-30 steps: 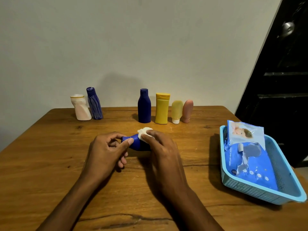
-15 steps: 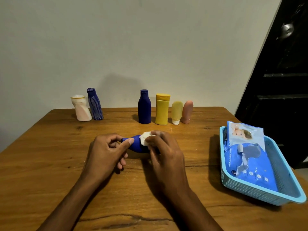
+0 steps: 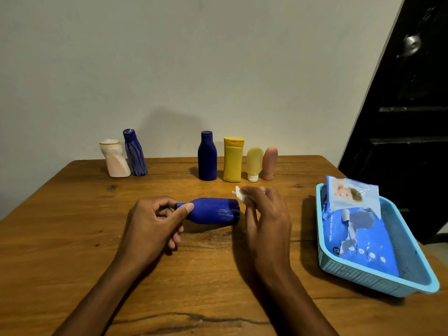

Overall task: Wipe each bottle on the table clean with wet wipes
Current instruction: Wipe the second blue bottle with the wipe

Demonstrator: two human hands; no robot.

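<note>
Nearest, the left hand (image 3: 155, 221) pinches the neck of a blue bottle (image 3: 210, 211) lying sideways just above the bench (image 3: 72, 238). The right hand (image 3: 265, 214) holds a crumpled wet wipe (image 3: 238, 193) by the bottle's base, apparently just clear of it. That narrow grip on the neck looks risky: a firm wipe could twist the bottle loose and roll it. To the right, the wipes pack (image 3: 356, 226) sits in a blue basket (image 3: 378, 282). Farther back, six bottles stand in a row (image 3: 231, 163); a rolling bottle could topple them.

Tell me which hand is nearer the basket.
Right. The right hand, holding a wipe, is just left of the basket; the left hand sits farther left, gripping the bottle.
</note>
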